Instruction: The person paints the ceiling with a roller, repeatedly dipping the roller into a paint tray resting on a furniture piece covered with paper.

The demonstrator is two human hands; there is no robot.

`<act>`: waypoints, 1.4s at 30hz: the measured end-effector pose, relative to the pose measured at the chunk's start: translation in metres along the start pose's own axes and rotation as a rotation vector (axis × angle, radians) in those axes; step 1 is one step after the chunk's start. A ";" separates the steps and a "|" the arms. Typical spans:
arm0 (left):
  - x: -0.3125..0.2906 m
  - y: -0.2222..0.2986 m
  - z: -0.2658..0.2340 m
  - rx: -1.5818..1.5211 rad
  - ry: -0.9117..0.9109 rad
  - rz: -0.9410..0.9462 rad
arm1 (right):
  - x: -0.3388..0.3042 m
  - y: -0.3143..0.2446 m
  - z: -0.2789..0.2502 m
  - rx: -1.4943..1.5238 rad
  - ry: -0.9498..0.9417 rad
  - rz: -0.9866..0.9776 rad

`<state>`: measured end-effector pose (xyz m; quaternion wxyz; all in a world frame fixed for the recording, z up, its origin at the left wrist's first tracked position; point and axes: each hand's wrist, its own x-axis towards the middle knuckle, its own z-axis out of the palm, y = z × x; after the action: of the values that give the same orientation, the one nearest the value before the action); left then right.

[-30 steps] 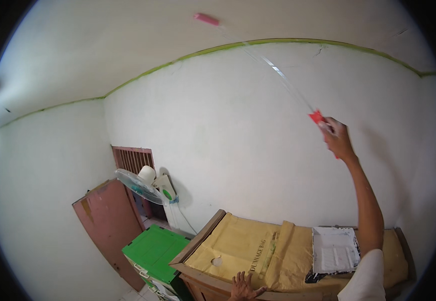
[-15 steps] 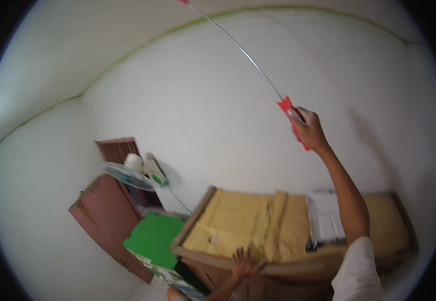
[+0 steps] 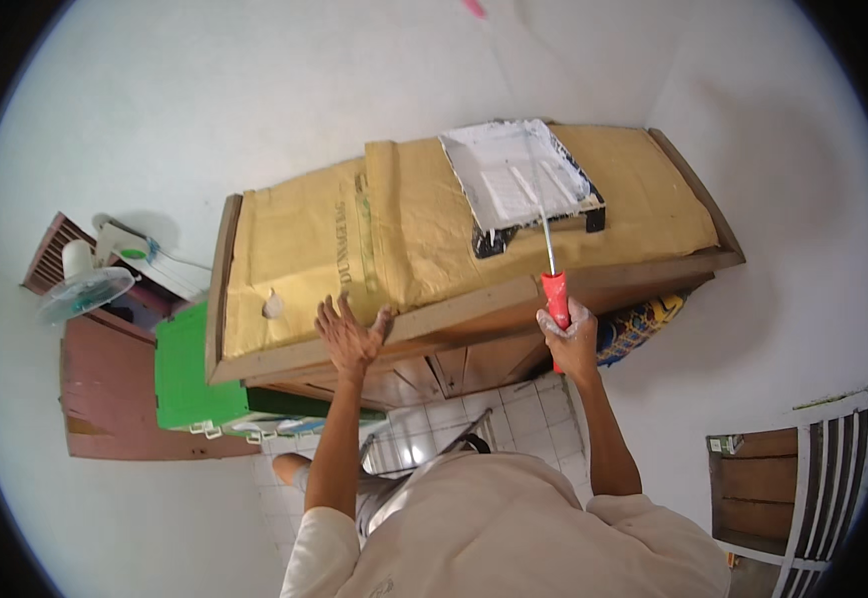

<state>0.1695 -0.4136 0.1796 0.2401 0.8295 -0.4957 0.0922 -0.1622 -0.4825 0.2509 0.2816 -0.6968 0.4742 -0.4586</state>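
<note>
Grip, as I see it: left hand [image 3: 352, 341] grasping nothing, spread at the brown paper [image 3: 289, 234] and front edge of a wooden cabinet [image 3: 474, 306]. To its right, paint-smeared white tray [image 3: 497, 152] on the paper; right hand [image 3: 575, 341] clenched round a paint roller's red handle [image 3: 555, 289], its rod [image 3: 549, 244] reaching across the tray toward the blurred pink head [image 3: 474, 8].

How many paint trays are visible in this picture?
1. The paint tray sits on the tan paper atop the wooden cabinet, with the red-handled roller crossing it in view. Any inside the cabinet would be hidden.
</note>
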 end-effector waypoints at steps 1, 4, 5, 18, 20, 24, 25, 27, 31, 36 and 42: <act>0.001 0.001 -0.002 -0.002 -0.002 -0.013 | -0.003 0.013 0.001 -0.010 -0.009 0.026; -0.001 0.004 -0.005 -0.020 -0.034 -0.072 | -0.002 0.040 0.008 0.171 0.006 0.307; -0.005 0.003 -0.006 -0.037 -0.006 -0.061 | -0.001 0.047 0.010 0.152 0.001 0.266; -0.410 -0.254 -0.075 0.289 0.000 -1.612 | -0.009 0.071 0.040 0.231 -0.094 0.204; -0.485 -0.254 -0.078 0.374 0.009 -1.882 | -0.014 0.064 0.045 0.133 -0.074 0.182; -0.595 -0.202 -0.073 0.160 0.051 -2.443 | -0.019 0.050 0.055 0.047 -0.122 0.122; -0.614 -0.190 -0.071 -0.011 0.173 -2.546 | -0.018 0.047 0.060 0.044 -0.125 0.102; -0.642 -0.171 -0.071 -0.102 0.212 -2.543 | -0.015 0.042 0.073 0.014 -0.169 0.077; -0.658 -0.147 -0.071 -0.116 0.143 -2.179 | -0.002 0.029 0.112 0.157 -0.255 0.031; -0.639 -0.132 -0.087 -0.088 0.158 -2.071 | 0.002 0.013 0.144 0.030 -0.387 -0.154; -0.641 -0.120 -0.091 -0.219 -0.041 -2.248 | 0.002 -0.012 0.132 -0.343 -0.544 -0.060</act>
<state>-0.0339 0.1766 -0.0294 0.2502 0.7807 0.5227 -0.2339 -0.0381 -0.4851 0.2057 0.2631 -0.8447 0.4312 -0.1769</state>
